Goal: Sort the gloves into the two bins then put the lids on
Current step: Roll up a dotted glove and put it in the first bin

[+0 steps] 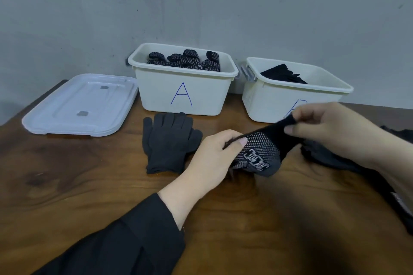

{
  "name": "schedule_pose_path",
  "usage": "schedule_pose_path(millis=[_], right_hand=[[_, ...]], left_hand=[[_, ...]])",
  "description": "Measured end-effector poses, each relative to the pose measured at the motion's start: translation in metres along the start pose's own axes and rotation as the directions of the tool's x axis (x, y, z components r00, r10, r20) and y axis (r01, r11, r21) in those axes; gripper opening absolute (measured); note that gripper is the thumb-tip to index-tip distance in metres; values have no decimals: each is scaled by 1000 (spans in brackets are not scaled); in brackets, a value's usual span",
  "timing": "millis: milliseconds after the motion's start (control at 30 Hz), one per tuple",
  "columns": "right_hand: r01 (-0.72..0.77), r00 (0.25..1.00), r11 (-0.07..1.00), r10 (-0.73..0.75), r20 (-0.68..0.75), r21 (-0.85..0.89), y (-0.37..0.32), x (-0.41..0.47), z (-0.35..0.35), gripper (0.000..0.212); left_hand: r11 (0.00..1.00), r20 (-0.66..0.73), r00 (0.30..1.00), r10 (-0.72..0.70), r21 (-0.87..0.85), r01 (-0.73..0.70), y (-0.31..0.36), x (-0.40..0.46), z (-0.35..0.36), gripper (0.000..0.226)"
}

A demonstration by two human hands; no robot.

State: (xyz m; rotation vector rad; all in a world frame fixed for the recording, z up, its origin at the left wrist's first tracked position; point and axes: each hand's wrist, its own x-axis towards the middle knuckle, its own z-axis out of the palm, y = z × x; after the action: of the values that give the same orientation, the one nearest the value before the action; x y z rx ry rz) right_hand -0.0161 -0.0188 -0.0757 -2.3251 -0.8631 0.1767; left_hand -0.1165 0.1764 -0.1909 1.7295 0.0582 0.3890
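Hands grip dotted glove; right bin letter half hidden.

Dark wooden table, scuffed grey concrete wall behind, dim even light

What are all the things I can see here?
Bin A: one, white, back middle, holds dotted black gloves.
Second bin: one, white, back right, holds plain black gloves.
Lids: white, stacked flat, left of bin A; count unclear.
Plain glove: dark grey, on the table before bin A.
Dotted glove: one, black, held by both hands.
Dark glove pile: right, partly hidden.
Left hand; right hand.
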Motion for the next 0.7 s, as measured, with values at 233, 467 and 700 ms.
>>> schedule_pose_path(millis=[233,467,700], right_hand=[[32,970,953,43,-240,300,-28,33,-8,12],[269,821,963,-244,-517,-27,-33,23,7,17],[247,965,914,-203,163,-323,22,-33,112,46]], left_hand=[[961,-89,993,84,270,-57,-2,-4,-11,17],[789,-223,927,302,604,-112,-1,-21,-71,8],[607,68,997,41,791,-79,-16,-35,-129,14]])
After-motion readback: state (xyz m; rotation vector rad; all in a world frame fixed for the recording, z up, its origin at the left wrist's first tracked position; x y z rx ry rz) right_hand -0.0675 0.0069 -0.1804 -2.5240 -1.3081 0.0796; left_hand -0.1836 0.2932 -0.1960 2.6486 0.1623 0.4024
